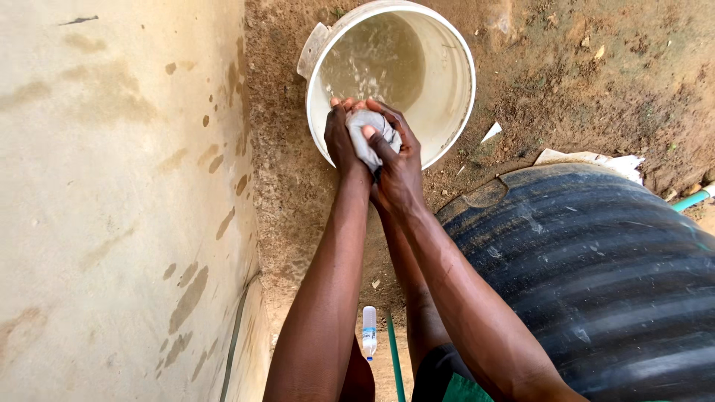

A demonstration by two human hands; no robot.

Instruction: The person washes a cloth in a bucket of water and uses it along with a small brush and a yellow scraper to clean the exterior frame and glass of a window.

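Wringing the small grey cloth [370, 134] over the near rim of the white bucket [447, 112], I clench both my left hand [341, 138] and right hand [396, 160] around it. If my wet grip slips, it could drop onto the dirt ground [581, 82], or squeezed water may run outside the rim.

Both arms stretched forward, left hand [341, 138] and right hand [395, 167] pressed together, grip closed tight.

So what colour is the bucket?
The bucket is white, seen best in the head view.
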